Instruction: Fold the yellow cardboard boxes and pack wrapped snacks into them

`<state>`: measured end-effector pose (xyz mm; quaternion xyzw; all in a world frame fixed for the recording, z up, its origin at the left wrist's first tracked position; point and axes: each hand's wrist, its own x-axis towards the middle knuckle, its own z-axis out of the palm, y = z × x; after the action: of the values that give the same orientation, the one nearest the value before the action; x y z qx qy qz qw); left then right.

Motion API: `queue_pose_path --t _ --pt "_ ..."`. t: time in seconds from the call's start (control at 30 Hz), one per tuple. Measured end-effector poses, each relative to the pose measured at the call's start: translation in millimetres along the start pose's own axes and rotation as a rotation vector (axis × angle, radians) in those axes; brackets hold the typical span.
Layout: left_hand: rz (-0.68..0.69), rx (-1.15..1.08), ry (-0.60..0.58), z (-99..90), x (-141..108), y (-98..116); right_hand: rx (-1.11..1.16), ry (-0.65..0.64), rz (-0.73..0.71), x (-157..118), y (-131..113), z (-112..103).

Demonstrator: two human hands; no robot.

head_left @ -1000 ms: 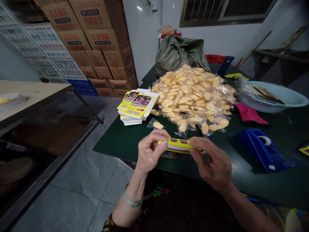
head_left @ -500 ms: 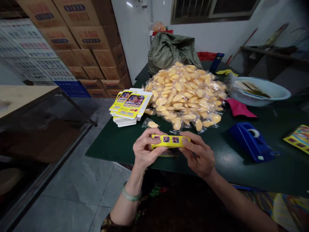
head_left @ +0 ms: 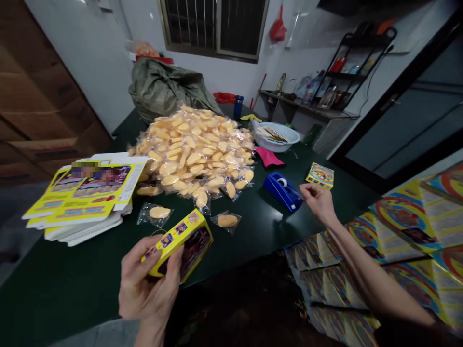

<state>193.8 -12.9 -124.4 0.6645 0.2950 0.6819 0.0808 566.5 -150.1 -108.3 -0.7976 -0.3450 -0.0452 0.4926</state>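
Observation:
My left hand [head_left: 150, 279] grips a yellow printed carton [head_left: 186, 241], tilted, its narrow side with small pictures facing up. My right hand [head_left: 318, 200] reaches out with thumb and fingers pinched together at the front end of a blue tape dispenser [head_left: 280, 190]. Whatever lies between those fingertips is too small to make out. Beyond the carton, a wrapped yellow oval piece [head_left: 159, 212] and a browner wrapped piece [head_left: 227, 220] lie singly on the green table [head_left: 249, 246]. Behind them rises a large heap of such wrapped pieces [head_left: 195, 149].
Flat yellow cartons [head_left: 90, 188] are stacked at the left. A pink cloth [head_left: 268, 157] and a pale blue basin [head_left: 278, 142] stand beyond the dispenser. One yellow box [head_left: 320, 175] sits past my right hand. Rows of printed boxes [head_left: 401, 226] fill the lower right.
Both hands held the carton before; my right hand has let go and moved right to the tape dispenser. My left hand keeps the carton, now tilted. The view has swung right.

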Motion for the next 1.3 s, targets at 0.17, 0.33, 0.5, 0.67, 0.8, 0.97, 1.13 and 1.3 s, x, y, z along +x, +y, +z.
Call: queue_pose_path --t 0.17,0.33,0.5,0.67,0.8,0.97,1.13,1.3 --pt "0.087 0.011 -0.184 -2.8 0 13 -0.056 -0.342 0.207 35 30 -21" --pt "0.202 0.063 -0.248 7.8 9 29 -0.009 -0.475 0.391 46 26 -21" --pt "0.332 0.003 -0.241 16.6 13 36 0.152 -0.41 0.589 41 24 -20" --pt "0.325 -0.06 -0.24 20.7 13 36 0.367 -0.2 0.62 25 25 -17" --pt "0.293 -0.094 -0.246 24.7 11 33 0.524 -0.099 0.563 5 31 -21" --pt "0.226 -0.071 -0.223 29.0 7 31 0.527 -0.102 0.517 -10 47 -15" --pt "0.199 -0.054 -0.25 31.7 6 34 0.319 -0.15 0.429 -10 63 -2" --pt "0.145 -0.119 -0.222 33.7 6 38 0.13 -0.106 0.192 -27 47 -7"
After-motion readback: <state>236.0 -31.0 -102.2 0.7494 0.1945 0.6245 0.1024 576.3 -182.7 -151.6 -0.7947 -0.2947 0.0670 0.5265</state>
